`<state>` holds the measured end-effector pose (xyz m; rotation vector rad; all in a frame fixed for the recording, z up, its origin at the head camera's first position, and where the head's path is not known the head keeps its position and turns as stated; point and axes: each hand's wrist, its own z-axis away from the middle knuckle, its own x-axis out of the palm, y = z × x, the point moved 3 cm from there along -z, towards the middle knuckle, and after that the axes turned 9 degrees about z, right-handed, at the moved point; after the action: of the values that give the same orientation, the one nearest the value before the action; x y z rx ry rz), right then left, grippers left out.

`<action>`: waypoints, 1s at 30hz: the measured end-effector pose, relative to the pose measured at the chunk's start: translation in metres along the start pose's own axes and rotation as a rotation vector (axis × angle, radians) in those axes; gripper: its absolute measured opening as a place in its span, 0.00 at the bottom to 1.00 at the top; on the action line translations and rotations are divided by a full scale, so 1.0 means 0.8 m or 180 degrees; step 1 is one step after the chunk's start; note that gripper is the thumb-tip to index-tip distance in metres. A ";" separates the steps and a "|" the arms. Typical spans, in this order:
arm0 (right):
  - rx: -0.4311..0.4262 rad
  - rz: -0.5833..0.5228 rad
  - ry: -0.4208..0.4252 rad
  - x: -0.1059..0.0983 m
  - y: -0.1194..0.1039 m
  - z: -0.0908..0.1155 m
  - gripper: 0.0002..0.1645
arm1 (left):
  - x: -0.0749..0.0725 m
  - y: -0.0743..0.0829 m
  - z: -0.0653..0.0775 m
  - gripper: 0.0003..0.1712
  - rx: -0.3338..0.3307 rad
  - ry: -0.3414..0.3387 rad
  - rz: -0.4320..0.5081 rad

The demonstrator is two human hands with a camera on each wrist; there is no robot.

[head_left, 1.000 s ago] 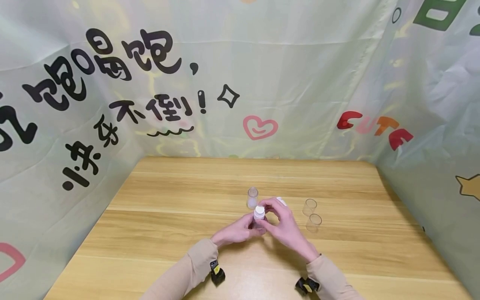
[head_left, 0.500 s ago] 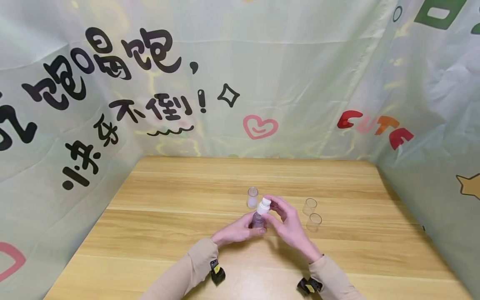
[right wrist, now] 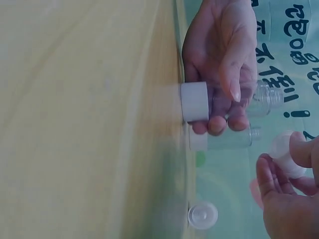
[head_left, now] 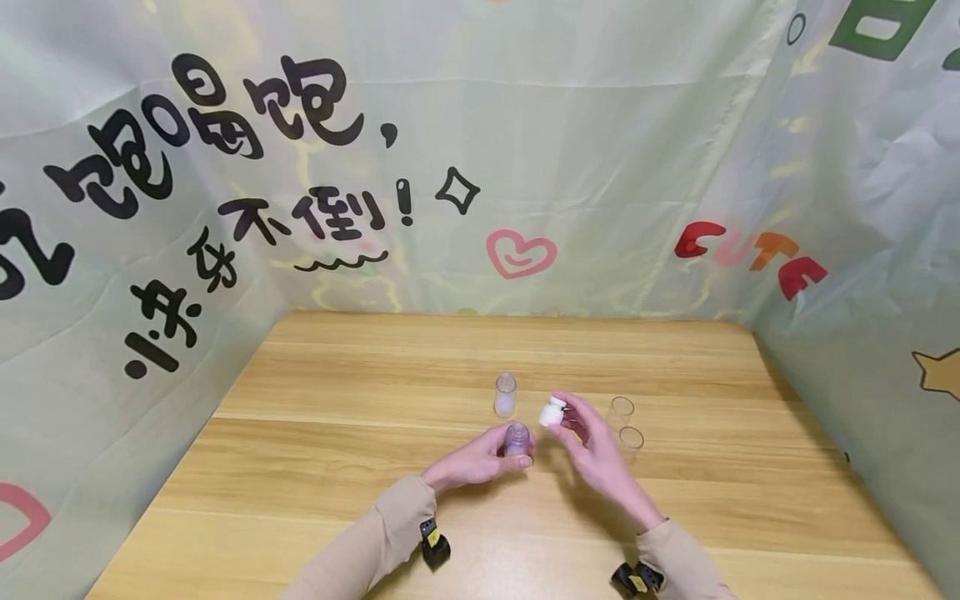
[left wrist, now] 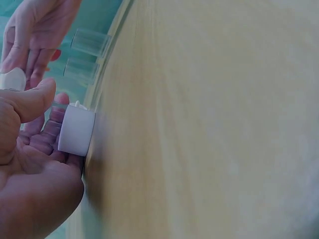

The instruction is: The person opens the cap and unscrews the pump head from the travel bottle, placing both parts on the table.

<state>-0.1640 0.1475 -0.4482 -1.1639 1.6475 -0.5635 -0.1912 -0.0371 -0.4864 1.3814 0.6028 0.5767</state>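
My left hand (head_left: 476, 460) grips a small clear bottle (head_left: 517, 440) around its body. The threaded neck is uncovered, and the white base (left wrist: 76, 130) stands right at the table top in the left wrist view. A little to the right and above, my right hand (head_left: 596, 454) pinches a white pump top (head_left: 552, 412) between thumb and fingers, apart from the bottle. Just behind stands a second clear bottle (head_left: 506, 395) with an uncovered threaded neck (right wrist: 255, 133). In the right wrist view another white top (right wrist: 203, 215) lies on the table.
Two clear cylindrical covers, a rear one (head_left: 621, 412) and a front one (head_left: 631, 442), stand to the right of my right hand. The wooden table (head_left: 337, 400) ends at a printed cloth backdrop (head_left: 600, 183) behind and at both sides.
My right hand has lifted the white pump top off the bottle's neck and carried it to the right. My left hand keeps its hold on the bottle in the same place.
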 end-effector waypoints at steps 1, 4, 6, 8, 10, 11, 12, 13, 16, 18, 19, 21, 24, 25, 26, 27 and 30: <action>0.0085 0.0048 -0.0023 -0.001 0.001 0.001 0.31 | 0.000 0.000 0.000 0.17 0.0016 -0.0017 0.0012; 0.0316 0.0189 -0.0099 -0.004 0.004 0.002 0.30 | 0.000 0.000 0.000 0.17 0.0054 -0.0053 0.0045; 0.0413 0.0264 -0.0160 -0.006 0.005 0.002 0.30 | 0.001 0.000 0.000 0.16 0.0058 -0.0062 0.0056; 0.0489 0.0373 -0.0226 -0.009 0.007 0.003 0.29 | 0.001 0.001 0.001 0.16 0.0044 -0.0058 0.0052; 0.0543 0.0518 -0.0308 -0.012 0.009 0.005 0.29 | 0.001 0.001 0.001 0.16 0.0026 -0.0045 0.0043; 0.0550 0.0597 -0.0350 -0.013 0.010 0.006 0.29 | 0.001 0.001 0.001 0.15 0.0020 -0.0037 0.0032; 0.0567 0.0678 -0.0388 -0.014 0.011 0.007 0.29 | 0.001 0.001 0.001 0.15 0.0016 -0.0030 0.0022; 0.0572 0.0767 -0.0430 -0.015 0.012 0.007 0.29 | 0.001 0.002 0.001 0.15 0.0013 -0.0024 0.0011; 0.0552 0.0972 -0.0494 -0.016 0.014 0.009 0.28 | 0.001 0.002 0.001 0.16 0.0022 -0.0013 -0.0016; 0.0522 0.1067 -0.0506 -0.016 0.015 0.009 0.27 | 0.001 0.002 0.001 0.16 0.0031 -0.0012 -0.0027; 0.0510 0.1132 -0.0511 -0.016 0.015 0.009 0.27 | 0.001 0.001 0.000 0.16 0.0036 -0.0015 -0.0031; 0.0513 0.1266 -0.0527 -0.017 0.015 0.010 0.27 | 0.001 0.001 0.000 0.15 0.0037 -0.0023 -0.0035; 0.0547 0.1472 -0.0591 -0.017 0.016 0.011 0.28 | 0.000 0.000 0.000 0.15 0.0035 -0.0038 -0.0032; 0.0567 0.1528 -0.0627 -0.017 0.016 0.012 0.27 | 0.000 0.000 0.000 0.15 0.0035 -0.0041 -0.0027; 0.0584 0.1568 -0.0657 -0.018 0.016 0.012 0.26 | 0.000 0.000 0.000 0.15 0.0038 -0.0043 -0.0021; 0.0603 0.1595 -0.0687 -0.018 0.017 0.012 0.24 | 0.000 0.000 0.000 0.15 0.0044 -0.0044 -0.0016; 0.0671 0.1593 -0.0818 -0.017 0.019 0.011 0.17 | 0.000 0.000 -0.001 0.15 0.0065 -0.0039 -0.0012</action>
<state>-0.1619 0.1677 -0.4571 -0.6070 1.5362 -0.2458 -0.1919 -0.0367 -0.4863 1.4016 0.6029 0.5602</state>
